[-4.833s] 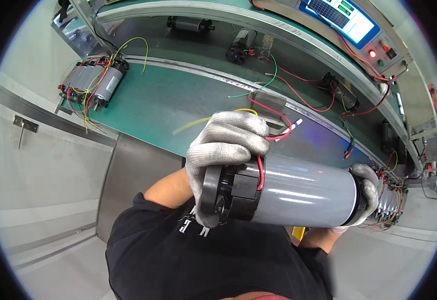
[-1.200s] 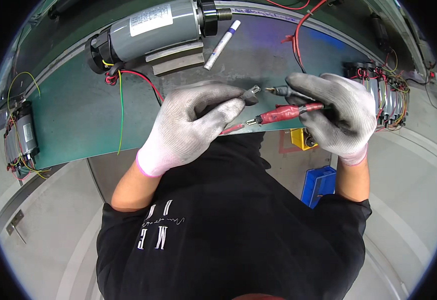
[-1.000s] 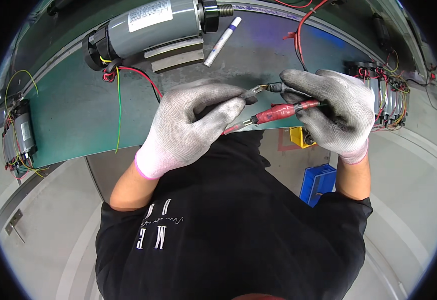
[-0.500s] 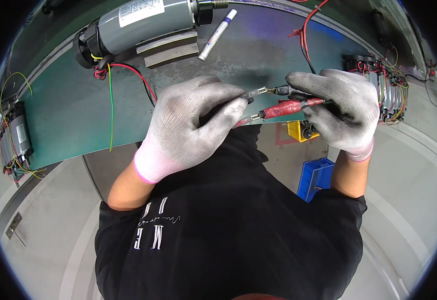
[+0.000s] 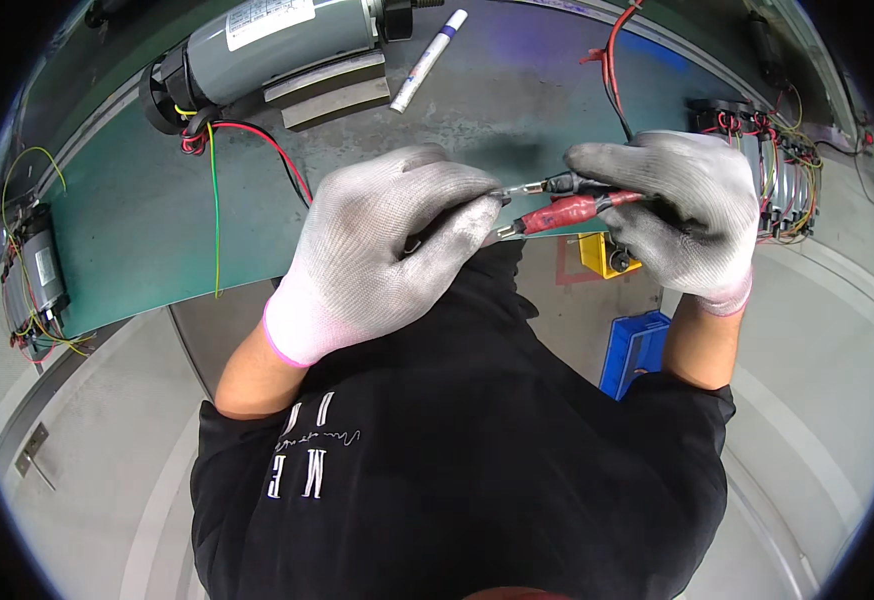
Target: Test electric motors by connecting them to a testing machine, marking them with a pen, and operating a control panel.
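Both my hands wear grey-white knit gloves with pink cuffs. My left hand (image 5: 387, 250) pinches the wire ends, which carry small clear-sleeved terminals (image 5: 517, 189); the fingers hide most of them. Red and black motor wires (image 5: 275, 147) run behind that hand from a grey cylindrical motor (image 5: 282, 50) lying at the far left. In my right hand (image 5: 682, 215) are a red insulated test clip (image 5: 560, 213) and, just beyond it, a black test clip (image 5: 565, 182). The metal tips of both clips meet the terminals at my left fingertips; how firmly they grip cannot be made out.
Grey metal blocks (image 5: 337, 100) lie beside the motor, with a white marker (image 5: 429, 62) to their right. Red and black cables (image 5: 609, 80) descend toward my right hand. More wired motors sit at the left edge (image 5: 42, 260) and right edge (image 5: 772, 170). Yellow (image 5: 593, 256) and blue bins (image 5: 617, 355) stand below the bench.
The clips and my left fingertips are closer together, and less of the terminals shows between them. My right hand has shifted slightly. The view has moved a little, so the motor appears farther left.
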A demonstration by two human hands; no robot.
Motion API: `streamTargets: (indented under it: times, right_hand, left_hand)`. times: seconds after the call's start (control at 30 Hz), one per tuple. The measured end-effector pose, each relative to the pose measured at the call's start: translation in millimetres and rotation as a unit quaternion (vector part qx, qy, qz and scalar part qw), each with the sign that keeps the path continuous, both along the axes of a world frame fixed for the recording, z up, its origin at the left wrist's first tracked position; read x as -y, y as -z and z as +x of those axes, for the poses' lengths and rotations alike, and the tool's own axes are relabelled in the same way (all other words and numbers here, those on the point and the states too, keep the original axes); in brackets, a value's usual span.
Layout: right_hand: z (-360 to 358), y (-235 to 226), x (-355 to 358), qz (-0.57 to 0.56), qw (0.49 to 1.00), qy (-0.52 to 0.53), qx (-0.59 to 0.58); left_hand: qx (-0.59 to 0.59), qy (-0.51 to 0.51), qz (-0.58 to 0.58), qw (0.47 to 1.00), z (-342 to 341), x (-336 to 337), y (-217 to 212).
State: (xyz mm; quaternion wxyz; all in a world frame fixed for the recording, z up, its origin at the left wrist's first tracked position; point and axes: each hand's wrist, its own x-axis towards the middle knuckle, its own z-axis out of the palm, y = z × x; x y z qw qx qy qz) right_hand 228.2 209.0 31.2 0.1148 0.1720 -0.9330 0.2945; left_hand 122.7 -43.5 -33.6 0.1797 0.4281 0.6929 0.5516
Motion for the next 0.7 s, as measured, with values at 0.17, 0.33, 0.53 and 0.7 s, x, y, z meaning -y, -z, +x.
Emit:
streamTargets:
  times: [0.17,0.33,0.53,0.7]
  right_hand:
    - [0,18,6,-0.106,0.994,0.016,0.037]
    - [10,42,6,-0.15,0.987,0.05,0.042]
    - [4,88,-23,-0.029,0.996,0.078,0.035]
    - [-7,115,-36,0.159,0.983,0.086,0.02]
  left_hand:
    - [0.062,-0.014,-0.025,0.998,9,-1,4]
    - [0.059,0.023,-0.096,0.993,1,-5,-8]
    - [-0.348,-0.017,-0.116,0.93,-71,-2,-31]
    - [-0.394,-0.037,-0.133,0.909,-125,-34,-24]
